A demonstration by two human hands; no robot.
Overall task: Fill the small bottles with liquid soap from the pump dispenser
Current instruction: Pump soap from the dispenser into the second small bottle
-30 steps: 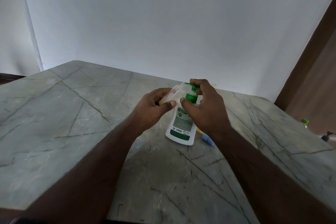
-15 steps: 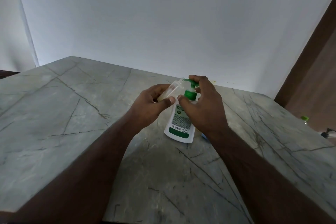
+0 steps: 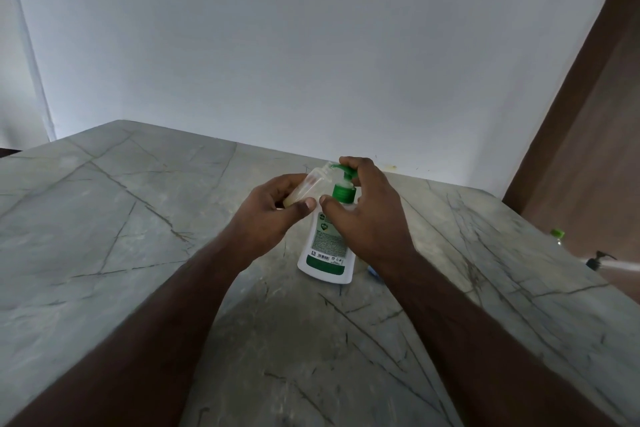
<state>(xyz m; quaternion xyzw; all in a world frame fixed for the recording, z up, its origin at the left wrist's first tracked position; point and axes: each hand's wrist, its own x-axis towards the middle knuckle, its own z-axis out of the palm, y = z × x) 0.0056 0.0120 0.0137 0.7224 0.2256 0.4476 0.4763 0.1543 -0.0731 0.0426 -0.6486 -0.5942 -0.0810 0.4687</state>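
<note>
Green pump head (image 3: 341,173) sits under the right hand's (image 3: 367,215) fingers, thumb braced by the collar — placed, I judge, to press soap out. Tilted up, the small bottle (image 3: 308,187) is gripped in the left hand (image 3: 273,215), its mouth meeting the spout — a little pale soap inside. White dispenser (image 3: 327,246) stands on the stone table (image 3: 104,211).

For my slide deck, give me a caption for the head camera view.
Left hand tilts a small clear bottle to the green pump of a soap dispenser under the right hand.
</note>
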